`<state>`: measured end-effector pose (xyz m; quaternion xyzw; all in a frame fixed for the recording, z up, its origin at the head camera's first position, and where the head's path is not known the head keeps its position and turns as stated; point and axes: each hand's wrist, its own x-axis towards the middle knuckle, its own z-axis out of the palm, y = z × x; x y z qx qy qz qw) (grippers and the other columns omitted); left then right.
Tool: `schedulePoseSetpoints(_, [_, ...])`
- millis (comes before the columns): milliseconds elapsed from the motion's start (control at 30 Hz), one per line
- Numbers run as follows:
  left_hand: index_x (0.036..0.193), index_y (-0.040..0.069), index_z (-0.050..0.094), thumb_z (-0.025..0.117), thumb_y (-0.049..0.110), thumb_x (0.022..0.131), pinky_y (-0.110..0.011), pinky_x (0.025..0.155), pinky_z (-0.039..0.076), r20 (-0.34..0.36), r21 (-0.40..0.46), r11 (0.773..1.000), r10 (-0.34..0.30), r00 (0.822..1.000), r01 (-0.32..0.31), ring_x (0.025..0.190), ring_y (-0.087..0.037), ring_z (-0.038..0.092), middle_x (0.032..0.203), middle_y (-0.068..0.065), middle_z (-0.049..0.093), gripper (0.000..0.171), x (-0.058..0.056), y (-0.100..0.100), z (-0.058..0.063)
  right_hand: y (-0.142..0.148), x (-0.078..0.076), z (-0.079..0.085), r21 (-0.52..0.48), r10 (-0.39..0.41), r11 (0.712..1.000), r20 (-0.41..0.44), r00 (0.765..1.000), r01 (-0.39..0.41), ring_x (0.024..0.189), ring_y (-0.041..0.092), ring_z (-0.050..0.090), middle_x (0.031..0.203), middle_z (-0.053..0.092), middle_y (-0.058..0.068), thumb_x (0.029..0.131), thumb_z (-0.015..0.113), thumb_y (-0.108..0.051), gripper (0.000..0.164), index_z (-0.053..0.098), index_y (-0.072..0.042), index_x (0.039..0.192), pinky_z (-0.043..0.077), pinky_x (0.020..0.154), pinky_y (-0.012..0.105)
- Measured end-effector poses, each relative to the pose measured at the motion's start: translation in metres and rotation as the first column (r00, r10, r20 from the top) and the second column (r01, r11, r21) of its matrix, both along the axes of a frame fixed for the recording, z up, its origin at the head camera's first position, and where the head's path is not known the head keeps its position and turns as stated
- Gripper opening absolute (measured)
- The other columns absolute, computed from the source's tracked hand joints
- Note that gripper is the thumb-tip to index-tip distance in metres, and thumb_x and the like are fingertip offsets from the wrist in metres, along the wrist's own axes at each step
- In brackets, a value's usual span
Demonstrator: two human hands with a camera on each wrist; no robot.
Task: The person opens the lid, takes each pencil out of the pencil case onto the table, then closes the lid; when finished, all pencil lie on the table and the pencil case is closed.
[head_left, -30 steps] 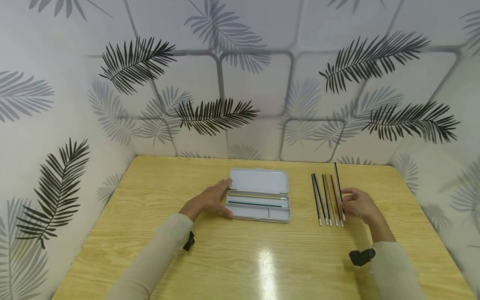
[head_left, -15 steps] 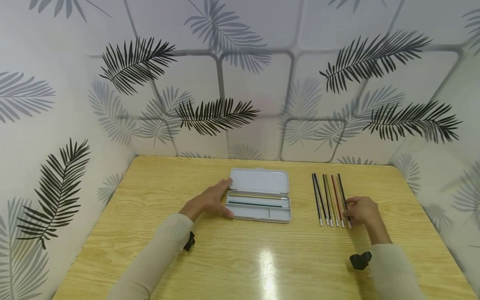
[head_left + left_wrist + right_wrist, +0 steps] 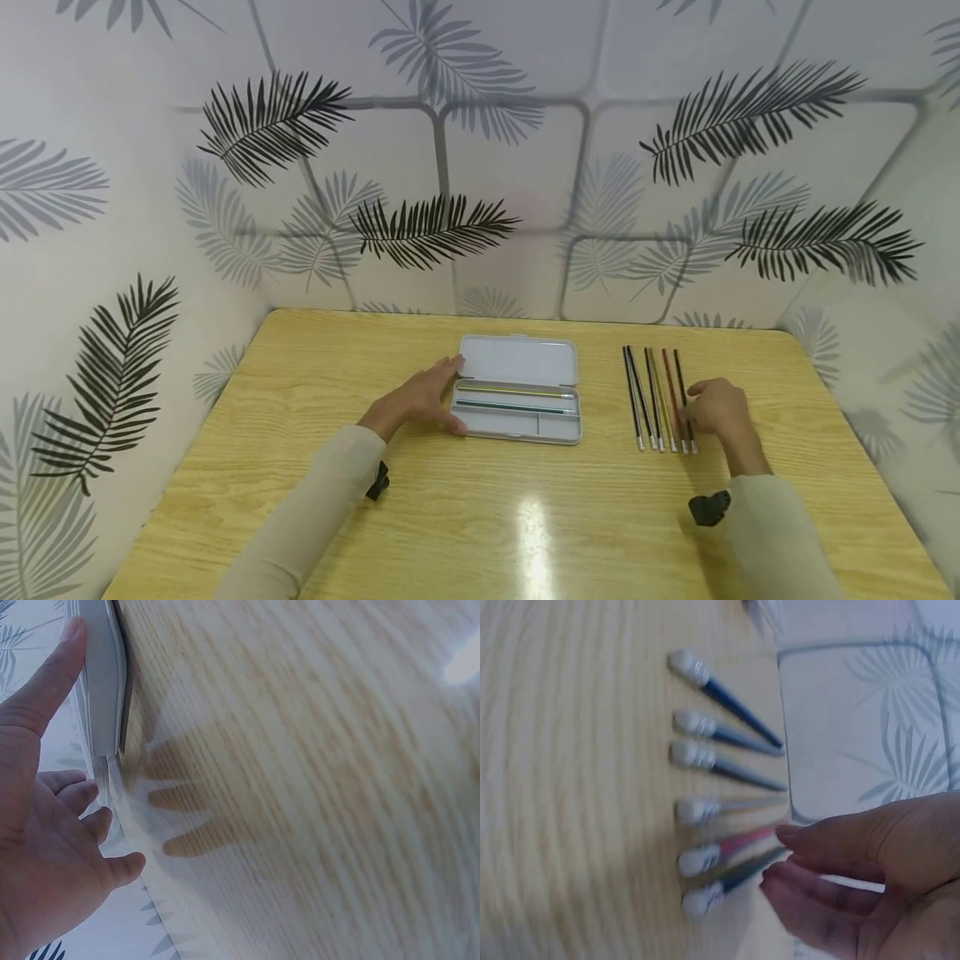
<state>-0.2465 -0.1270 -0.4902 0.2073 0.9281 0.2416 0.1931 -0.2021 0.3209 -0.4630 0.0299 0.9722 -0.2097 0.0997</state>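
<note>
A white pencil case [image 3: 495, 423] lies with its lid [image 3: 517, 360] folded back. Inside it are a yellow pencil [image 3: 517, 392] and a green pencil [image 3: 517, 407]. My left hand [image 3: 418, 398] rests at the case's left end, thumb on the near corner, fingers spread toward the lid. To the right, several pencils lie side by side, eraser ends toward me, among them a red pencil [image 3: 669, 382]. My right hand [image 3: 718, 410] is over the outermost dark pencil [image 3: 679, 375], fingertips overlapping it. In the right wrist view, thumb and fingers [image 3: 810, 889] stand a little apart.
The wooden table [image 3: 450, 517] meets a leaf-patterned wall [image 3: 510, 275] at its back edge. Walls also rise at both sides. A black wrist camera [image 3: 708, 507] sits on the right forearm, another [image 3: 378, 482] on the left.
My right hand set the outermost dark pencil down beside the red one, then shifted slightly left and away from me. That pencil's eraser end moved left toward the row. The left hand stayed put.
</note>
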Motion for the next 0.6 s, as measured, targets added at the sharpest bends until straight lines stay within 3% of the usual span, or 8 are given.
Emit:
schedulePoseSetpoints(67, [0.154, 0.013, 0.009, 0.084, 0.048, 0.063, -0.05, 0.12, 0.01, 0.006, -0.001, 1.0, 0.003, 1.0, -0.003, 0.149, -0.027, 0.007, 0.16, -0.011, 0.011, 0.124, 0.0, 0.001, 0.0, -0.01, -0.004, 0.001, -0.073, 0.013, 0.997, -0.05, 0.999, -0.017, 0.079, 0.035, 0.066, 0.104, 0.067, 0.028, 0.089, 0.059, -0.014, 0.042, 0.057, 0.013, 0.121, 0.055, 0.069, 0.043])
schedulePoseSetpoints(233, [0.154, 0.014, 0.009, 0.085, 0.048, 0.063, -0.05, 0.12, 0.009, 0.014, 0.0, 1.0, 0.008, 1.0, -0.008, 0.149, -0.027, 0.007, 0.161, -0.011, 0.011, 0.123, -0.001, 0.001, 0.0, -0.047, -0.013, -0.005, -0.25, 0.077, 0.961, -0.165, 0.983, -0.117, 0.097, 0.038, 0.063, 0.109, 0.066, 0.025, 0.092, 0.059, -0.013, 0.036, 0.059, 0.006, 0.122, 0.056, 0.073, 0.042])
schedulePoseSetpoints(433, [0.154, 0.015, 0.008, 0.085, 0.049, 0.062, -0.05, 0.12, 0.01, 0.012, -0.004, 1.0, 0.006, 1.0, -0.006, 0.149, -0.026, 0.007, 0.161, -0.01, 0.01, 0.124, -0.003, 0.0, -0.002, -0.087, -0.022, -0.014, -0.364, 0.135, 0.911, -0.181, 0.974, -0.194, 0.1, 0.032, 0.064, 0.106, 0.069, 0.016, 0.09, 0.063, -0.012, 0.03, 0.062, 0.001, 0.118, 0.055, 0.082, 0.043])
schedulePoseSetpoints(600, [0.154, 0.014, 0.009, 0.085, 0.048, 0.062, -0.051, 0.12, 0.011, 0.015, 0.001, 1.0, 0.009, 1.0, -0.009, 0.149, -0.027, 0.007, 0.161, -0.011, 0.01, 0.124, -0.002, 0.0, -0.003, -0.111, -0.027, -0.022, -0.44, 0.209, 0.856, -0.183, 0.961, -0.27, 0.101, 0.032, 0.065, 0.107, 0.069, 0.016, 0.089, 0.064, -0.009, 0.028, 0.063, 0.001, 0.115, 0.054, 0.085, 0.043])
